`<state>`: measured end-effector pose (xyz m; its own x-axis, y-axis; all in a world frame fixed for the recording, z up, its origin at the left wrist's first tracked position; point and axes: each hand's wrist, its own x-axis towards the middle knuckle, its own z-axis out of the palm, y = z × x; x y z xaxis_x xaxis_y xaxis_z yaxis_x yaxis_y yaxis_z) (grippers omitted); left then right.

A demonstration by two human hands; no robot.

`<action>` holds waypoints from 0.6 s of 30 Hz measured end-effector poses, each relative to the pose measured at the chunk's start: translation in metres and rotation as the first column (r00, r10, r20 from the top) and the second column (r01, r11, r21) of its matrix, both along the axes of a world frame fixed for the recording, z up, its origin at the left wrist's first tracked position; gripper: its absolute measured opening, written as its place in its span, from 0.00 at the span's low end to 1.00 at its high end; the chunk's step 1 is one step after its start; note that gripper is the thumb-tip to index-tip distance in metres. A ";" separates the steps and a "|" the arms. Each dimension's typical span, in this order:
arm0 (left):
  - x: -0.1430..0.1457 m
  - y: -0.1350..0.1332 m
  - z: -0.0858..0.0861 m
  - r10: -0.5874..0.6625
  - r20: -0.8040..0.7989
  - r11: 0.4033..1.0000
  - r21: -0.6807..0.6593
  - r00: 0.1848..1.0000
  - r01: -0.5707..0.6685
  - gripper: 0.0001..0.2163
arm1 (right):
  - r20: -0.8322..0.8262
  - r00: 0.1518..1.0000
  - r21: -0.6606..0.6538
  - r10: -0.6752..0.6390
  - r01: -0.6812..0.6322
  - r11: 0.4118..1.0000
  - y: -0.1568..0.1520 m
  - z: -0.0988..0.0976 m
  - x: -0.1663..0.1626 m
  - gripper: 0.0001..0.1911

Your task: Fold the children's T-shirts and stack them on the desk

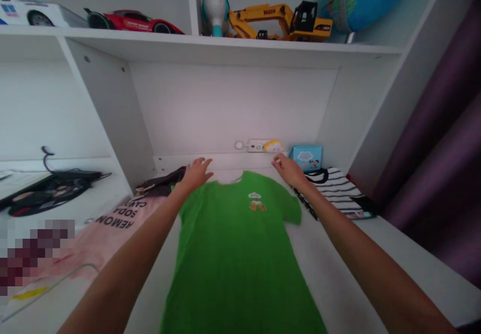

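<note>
A green short-sleeved T-shirt (233, 248) lies spread out on the white desk, its collar toward the back wall. Two small prints sit on its chest. My left hand (196, 174) is over the shirt's left shoulder, fingers spread and nothing in them. Beyond the other shoulder, my right hand (290, 169) hovers with its fingers loosely bent and apart, and I see nothing in it. The left forearm hides part of the left sleeve.
To the left lie a pink shirt with lettering (124, 216) and dark cloth (161, 183). At right are a striped garment (336, 186) and a blue desk calendar (307, 157). A power strip (257, 146) rests at the back. Overhead, the shelf (233, 46) holds toys and a globe.
</note>
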<state>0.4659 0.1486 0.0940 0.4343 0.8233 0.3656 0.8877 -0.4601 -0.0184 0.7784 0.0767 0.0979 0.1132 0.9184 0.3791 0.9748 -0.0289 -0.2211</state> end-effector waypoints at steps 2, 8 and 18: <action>0.002 -0.011 -0.041 -0.073 -0.053 0.989 -0.134 0.996 0.066 0.22 | 0.034 0.999 -0.126 -0.040 0.044 0.991 0.002 -0.031 0.011 0.13; -0.010 -0.046 -0.113 -0.130 -0.089 0.921 -0.379 0.988 0.087 0.29 | 0.054 0.997 -0.320 -0.049 0.064 0.945 -0.003 -0.097 0.026 0.15; 0.012 -0.021 -0.108 0.009 -0.071 0.926 -0.376 0.997 -0.035 0.31 | 0.045 0.990 -0.128 -0.136 0.141 0.982 0.014 -0.068 0.014 0.19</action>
